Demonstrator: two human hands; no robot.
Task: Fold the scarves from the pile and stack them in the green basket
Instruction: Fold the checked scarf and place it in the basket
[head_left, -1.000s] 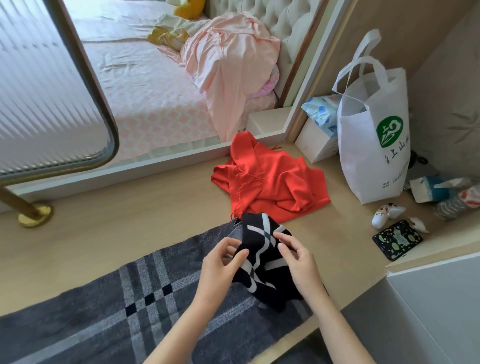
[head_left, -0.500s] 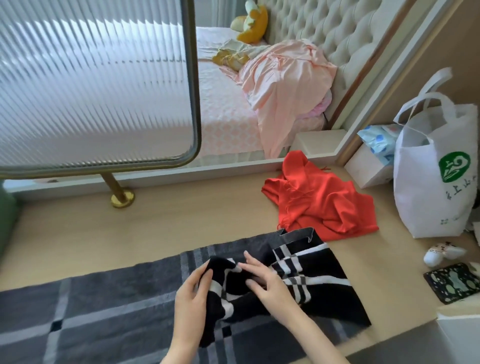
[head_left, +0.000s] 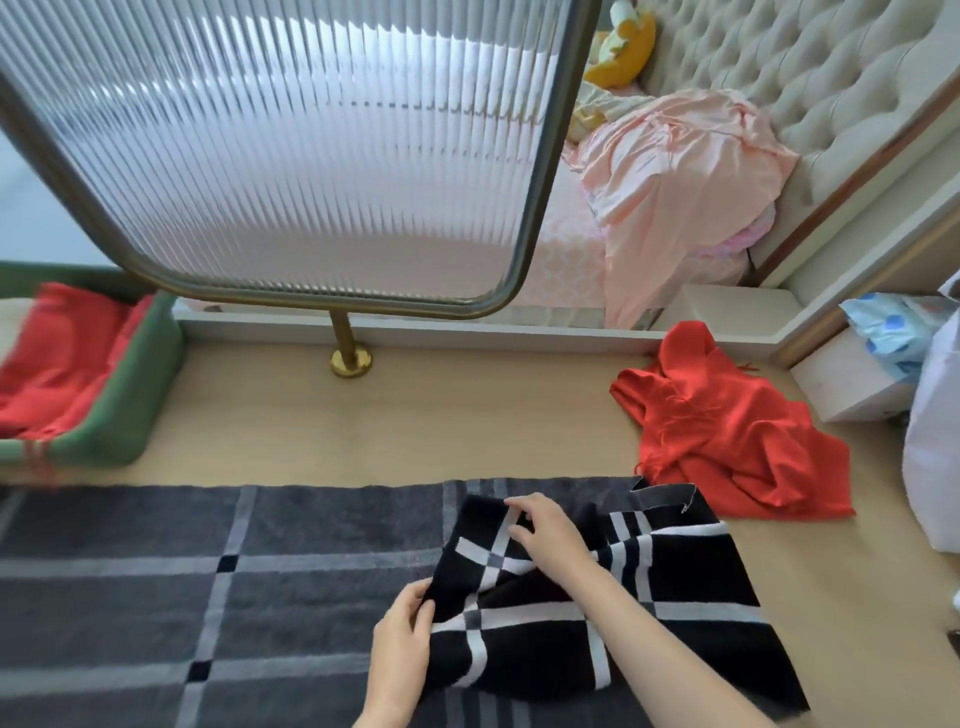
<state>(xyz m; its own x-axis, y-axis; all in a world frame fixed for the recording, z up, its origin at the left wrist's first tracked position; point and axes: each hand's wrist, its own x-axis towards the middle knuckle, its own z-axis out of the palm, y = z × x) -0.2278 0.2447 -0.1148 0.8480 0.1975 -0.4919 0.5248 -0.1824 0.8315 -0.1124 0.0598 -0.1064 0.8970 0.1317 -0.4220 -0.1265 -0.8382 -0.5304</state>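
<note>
Black plaid scarf (head_left: 649, 623) lies at the right end of the grey rug (head_left: 156, 571), part spread, not flat. Both hands hold it on its left side:
- left hand (head_left: 402, 631): thumb and curled fingers pinching the near-left edge
- right hand (head_left: 545, 530): fingertips pinching the far-left corner, forearm lying across the cloth

Green basket (head_left: 130, 405) sits on the floor (head_left: 441, 415) off the rug's far-left corner, with one folded red scarf (head_left: 57, 358) already in it. That area is blurred. A loose red scarf (head_left: 727, 431) is heaped on the floor just past the rug's far-right corner, close to the black one; I can't tell if they touch.

My read on the risks:
- A diagonal ridge runs under the right forearm. Fold now and that crease gets trapped, giving a lumpy bundle and a leaning stack.
- The far-right corner is flipped over, grey underside up. If it isn't flattened first, the edges won't line up.
- Both grips are on one side, so the right half is free. A pull to the left drags the cloth over the rug pile, and it will likely bunch rather than slide.
- Dark plaid on dark plaid makes the edges hard to read, so a skewed fold is easy.
- It's a long carry to the basket. A loose fold held by two pinches could open on the way.
</note>
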